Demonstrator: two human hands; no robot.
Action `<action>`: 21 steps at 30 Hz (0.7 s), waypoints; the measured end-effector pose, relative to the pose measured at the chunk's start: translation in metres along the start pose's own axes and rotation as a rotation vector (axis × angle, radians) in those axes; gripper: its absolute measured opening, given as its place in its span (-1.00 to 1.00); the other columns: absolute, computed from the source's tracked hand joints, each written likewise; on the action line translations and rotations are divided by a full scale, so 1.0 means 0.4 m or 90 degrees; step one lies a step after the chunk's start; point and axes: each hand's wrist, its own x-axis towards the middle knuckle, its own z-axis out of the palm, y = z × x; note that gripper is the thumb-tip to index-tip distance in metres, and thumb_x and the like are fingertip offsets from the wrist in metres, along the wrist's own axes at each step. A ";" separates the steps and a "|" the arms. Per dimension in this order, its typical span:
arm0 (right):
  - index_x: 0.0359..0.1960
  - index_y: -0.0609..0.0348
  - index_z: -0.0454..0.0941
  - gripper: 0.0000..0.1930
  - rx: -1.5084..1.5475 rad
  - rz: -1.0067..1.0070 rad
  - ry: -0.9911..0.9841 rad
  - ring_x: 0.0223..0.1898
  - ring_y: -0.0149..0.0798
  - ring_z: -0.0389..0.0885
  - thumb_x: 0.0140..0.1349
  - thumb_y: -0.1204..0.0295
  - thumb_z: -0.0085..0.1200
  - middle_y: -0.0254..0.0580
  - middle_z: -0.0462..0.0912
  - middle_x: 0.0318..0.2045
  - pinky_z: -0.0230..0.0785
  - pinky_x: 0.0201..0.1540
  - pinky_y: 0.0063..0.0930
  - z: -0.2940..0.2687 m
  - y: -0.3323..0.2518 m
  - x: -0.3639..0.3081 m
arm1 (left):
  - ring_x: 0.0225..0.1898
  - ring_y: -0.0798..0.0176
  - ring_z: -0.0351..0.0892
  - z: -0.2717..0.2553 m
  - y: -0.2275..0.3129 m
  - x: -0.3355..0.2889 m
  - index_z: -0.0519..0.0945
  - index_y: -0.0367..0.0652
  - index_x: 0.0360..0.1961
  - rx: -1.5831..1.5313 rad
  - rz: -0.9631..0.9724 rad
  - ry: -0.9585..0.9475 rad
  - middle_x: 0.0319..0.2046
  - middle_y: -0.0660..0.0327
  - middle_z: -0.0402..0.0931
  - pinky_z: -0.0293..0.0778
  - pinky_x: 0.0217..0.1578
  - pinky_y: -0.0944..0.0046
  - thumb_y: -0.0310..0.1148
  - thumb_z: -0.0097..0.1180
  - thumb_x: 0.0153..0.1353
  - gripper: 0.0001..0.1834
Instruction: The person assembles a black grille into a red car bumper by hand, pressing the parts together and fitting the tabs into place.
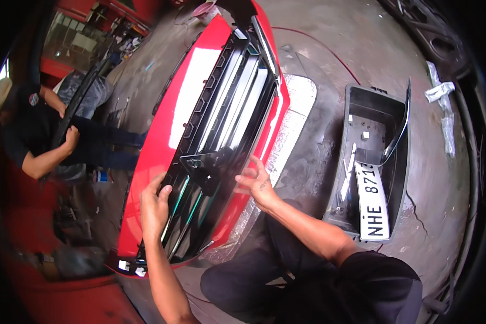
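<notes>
Forearms (pixel 164 281) reach to a red bumper (pixel 154 162) with black grille (pixel 232 108). Right of it, a black tub (pixel 398 189) holds a white number plate (pixel 373 210) and curved strip (pixel 400 135). Left hand (pixel 155 208) and right hand (pixel 260 186) flank the grille, fingers parted.

Worn on the head, the fisheye looks down from close above the left hand (pixel 154 209) and right hand (pixel 260 188) — red bumper (pixel 159 148) spanning seven to twelve o'clock, black tub (pixel 398 189) at three.
</notes>
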 end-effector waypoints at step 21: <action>0.65 -0.02 -0.14 0.03 0.002 0.026 0.013 0.10 -0.06 0.59 0.26 0.62 0.28 0.20 0.30 0.31 0.69 0.01 -0.16 0.002 -0.004 0.031 | -0.09 0.01 0.66 0.055 0.068 -0.002 0.67 -0.35 0.13 0.198 0.053 0.133 -0.15 -0.02 0.65 0.51 0.02 0.12 -0.63 0.20 0.29 -0.63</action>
